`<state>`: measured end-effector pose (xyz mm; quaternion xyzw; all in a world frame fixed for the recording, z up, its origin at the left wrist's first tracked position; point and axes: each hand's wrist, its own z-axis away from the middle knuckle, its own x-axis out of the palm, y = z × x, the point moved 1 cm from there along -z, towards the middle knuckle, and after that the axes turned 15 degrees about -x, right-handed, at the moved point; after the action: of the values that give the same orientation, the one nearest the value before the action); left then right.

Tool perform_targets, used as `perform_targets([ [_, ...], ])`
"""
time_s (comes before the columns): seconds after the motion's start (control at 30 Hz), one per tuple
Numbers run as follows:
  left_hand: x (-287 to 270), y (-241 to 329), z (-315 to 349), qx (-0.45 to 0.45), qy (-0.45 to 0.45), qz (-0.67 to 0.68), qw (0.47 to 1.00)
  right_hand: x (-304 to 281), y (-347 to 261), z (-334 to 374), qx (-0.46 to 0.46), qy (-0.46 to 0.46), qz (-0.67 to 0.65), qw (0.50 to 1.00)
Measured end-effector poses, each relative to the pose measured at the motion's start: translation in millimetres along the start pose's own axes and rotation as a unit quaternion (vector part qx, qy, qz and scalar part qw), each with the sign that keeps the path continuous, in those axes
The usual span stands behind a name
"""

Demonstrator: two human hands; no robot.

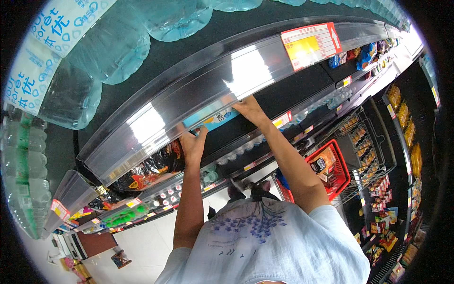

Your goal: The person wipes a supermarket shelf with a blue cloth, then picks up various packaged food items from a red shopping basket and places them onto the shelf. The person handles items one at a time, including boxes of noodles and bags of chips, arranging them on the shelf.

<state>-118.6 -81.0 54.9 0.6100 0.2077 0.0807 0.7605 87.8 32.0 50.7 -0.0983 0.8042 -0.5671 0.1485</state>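
Observation:
Both my arms reach into a dark shelf, below the clear plastic front strip [198,90] of the shelf above. Between my hands lies a light-blue package [218,119], partly hidden behind that strip. My left hand [193,143] grips its left end, thumb on the near side and fingers mostly out of sight. At the other end, my right hand [249,110] closes on the package's right edge. Dark, shiny snack bags [158,169] lie on the same shelf, left of my left hand.
Large clear water bottles [118,52] stand on the upper shelf. A red and yellow price card [311,45] hangs on its front. Bottles line the shelf below. Right of me is a metal cart [378,142] and a red basket [338,182] holding an orange snack bag.

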Motion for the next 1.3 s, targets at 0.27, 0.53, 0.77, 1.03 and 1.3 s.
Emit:
perform_targets([
  [0.27, -2.7, -14.9, -4.6, 0.007, 0.022, -0.002, 1.000, 16.3, -14.2, 2.7, 0.018, 0.015, -0.064, 0.998],
  [0.53, -2.8, -11.8, -3.6, -0.004, 0.032, -0.026, 0.999, 14.4, -12.4, 1.2, -0.006, 0.033, -0.032, 0.999],
  [0.77, -1.7, -20.8, 7.2, 0.034, 0.068, -0.109, 0.991, 12.2, -12.4, 19.3, -0.080, 0.070, 0.049, 0.993],
  [1.03, 11.2, -17.6, 92.0, 0.065, 0.056, -0.302, 0.950, -21.1, -38.9, 111.4, -0.120, 0.179, 0.085, 0.973],
  [1.3, 46.4, -20.9, 111.6, 0.215, -0.067, -0.393, 0.892, -58.2, 15.9, 313.3, 0.107, 0.222, 0.239, 0.939],
])
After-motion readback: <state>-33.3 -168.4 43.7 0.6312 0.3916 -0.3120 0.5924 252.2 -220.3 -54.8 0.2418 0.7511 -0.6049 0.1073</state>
